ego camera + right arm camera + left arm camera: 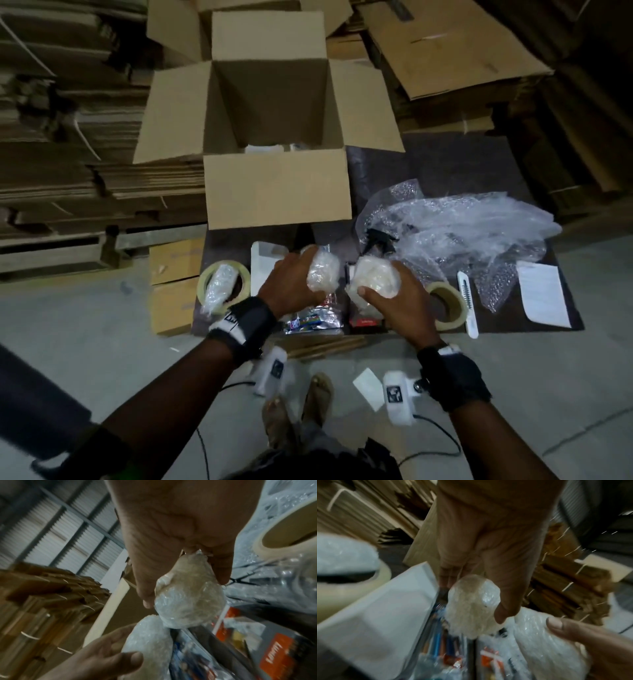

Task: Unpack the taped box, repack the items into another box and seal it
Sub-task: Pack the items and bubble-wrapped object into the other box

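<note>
My left hand (pixel 291 284) grips a bubble-wrapped bundle (pixel 322 272) above the dark mat; the left wrist view shows that left bundle (pixel 471 608) between thumb and fingers. My right hand (pixel 394 301) grips a second, rounder wrapped bundle (pixel 376 277), seen in the right wrist view as the right bundle (pixel 188 601). Both hang side by side just in front of the open cardboard box (pixel 277 192), whose four flaps stand open. Under the hands lie a shiny foil packet (pixel 315 318) and a dark carton with orange print (pixel 364 320).
A tape roll (pixel 224 284) with a wrapped item in it lies at the left, another tape roll (pixel 445 305) at the right beside a white cutter (pixel 467 305). Loose bubble wrap (pixel 455 233), a paper sheet (pixel 543 294), a white tray (pixel 265 270), and stacked flat cardboard surround the mat.
</note>
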